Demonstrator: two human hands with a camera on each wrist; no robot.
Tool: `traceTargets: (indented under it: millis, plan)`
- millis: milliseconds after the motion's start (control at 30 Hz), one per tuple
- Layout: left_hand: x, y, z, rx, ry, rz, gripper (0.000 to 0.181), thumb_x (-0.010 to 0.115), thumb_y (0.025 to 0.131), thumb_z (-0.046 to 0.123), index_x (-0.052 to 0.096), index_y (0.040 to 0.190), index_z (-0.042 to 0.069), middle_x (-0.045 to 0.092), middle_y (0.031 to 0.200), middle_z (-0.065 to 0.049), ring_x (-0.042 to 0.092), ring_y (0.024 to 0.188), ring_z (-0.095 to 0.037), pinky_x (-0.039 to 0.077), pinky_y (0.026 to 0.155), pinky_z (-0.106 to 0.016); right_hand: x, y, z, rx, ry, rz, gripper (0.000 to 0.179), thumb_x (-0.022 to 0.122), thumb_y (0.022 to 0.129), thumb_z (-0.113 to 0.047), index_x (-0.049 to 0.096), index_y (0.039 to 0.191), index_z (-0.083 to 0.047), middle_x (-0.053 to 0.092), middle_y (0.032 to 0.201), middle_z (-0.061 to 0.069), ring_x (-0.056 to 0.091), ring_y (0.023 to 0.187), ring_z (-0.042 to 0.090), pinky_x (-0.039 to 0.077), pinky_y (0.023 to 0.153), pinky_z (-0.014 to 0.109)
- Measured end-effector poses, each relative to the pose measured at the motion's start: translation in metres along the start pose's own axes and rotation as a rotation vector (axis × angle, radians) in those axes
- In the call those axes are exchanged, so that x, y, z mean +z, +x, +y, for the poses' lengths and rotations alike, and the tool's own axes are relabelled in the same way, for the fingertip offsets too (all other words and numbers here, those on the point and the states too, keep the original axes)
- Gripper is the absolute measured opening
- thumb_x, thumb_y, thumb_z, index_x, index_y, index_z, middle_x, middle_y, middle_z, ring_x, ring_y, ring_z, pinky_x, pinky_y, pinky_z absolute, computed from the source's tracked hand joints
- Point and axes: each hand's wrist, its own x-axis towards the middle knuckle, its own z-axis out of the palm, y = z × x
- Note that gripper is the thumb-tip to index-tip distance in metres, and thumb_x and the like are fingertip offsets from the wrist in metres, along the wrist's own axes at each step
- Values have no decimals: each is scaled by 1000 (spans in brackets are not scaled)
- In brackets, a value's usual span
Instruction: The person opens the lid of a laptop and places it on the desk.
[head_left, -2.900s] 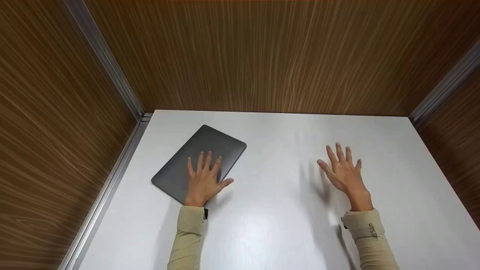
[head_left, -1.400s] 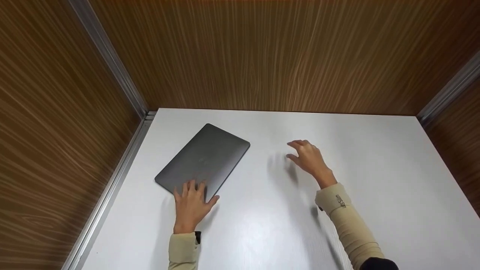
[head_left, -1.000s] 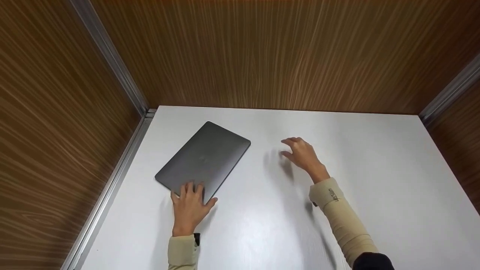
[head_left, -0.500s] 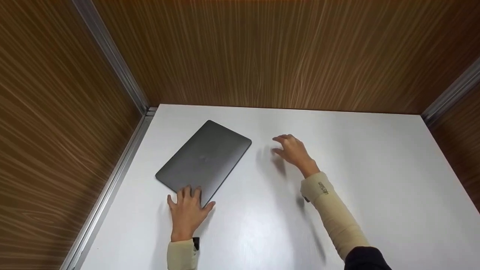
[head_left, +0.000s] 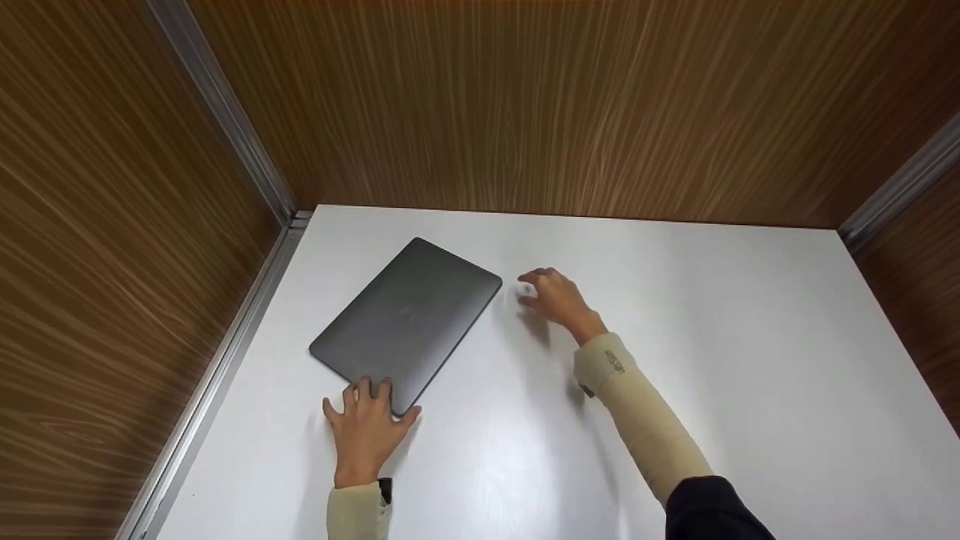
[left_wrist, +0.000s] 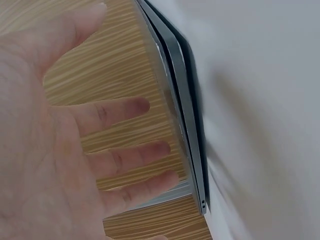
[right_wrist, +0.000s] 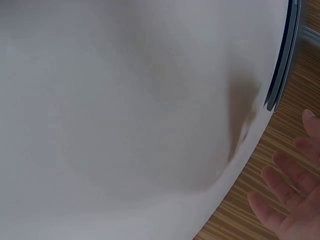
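A closed dark grey laptop (head_left: 409, 315) lies slantwise on the white table (head_left: 675, 337), left of centre. At its near corner is my left hand (head_left: 364, 435), fingers spread, fingertips right at the near edge and thumb by the corner. From the left wrist view, that hand's fingers (left_wrist: 122, 112) reach toward the thin side of the laptop (left_wrist: 180, 70). My right hand (head_left: 559, 296) hovers just right of the laptop's right corner, thumb and fingers bent but apart, holding nothing. In the right wrist view, a laptop edge (right_wrist: 284, 57) shows beyond its fingers (right_wrist: 285, 187).
Wood-grain panels (head_left: 480, 112) wall the table at the back and both sides. Metal rails (head_left: 232, 135) run along the corners, and another follows the table's left edge. The white surface stretches to the right of the laptop.
My left hand has drawn back from the laptop's lid to its near edge. My right hand has moved left toward the laptop's right corner, its spread fingers now bent. The laptop stays put.
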Motion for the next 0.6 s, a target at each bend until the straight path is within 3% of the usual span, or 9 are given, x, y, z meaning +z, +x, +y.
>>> traceTargets:
  millis: [300,600]
  plan:
    - [-3,-4,-1,-56,-10,-155,74,85,77,47,63,129,-2,56,128,-32,54,115,-52,34,92,-79,8,13,-6,52,32,-71,39,73,93,-10,65,129,5,61,133,26,56,123,42,45,105,50]
    - [-4,-4,0,-102,-58,-228,88,87,76,43,52,143,-3,41,142,-38,43,126,-58,33,93,-80,11,22,-13,137,55,-155,49,74,93,-11,59,137,3,49,146,28,46,135,45,36,112,53]
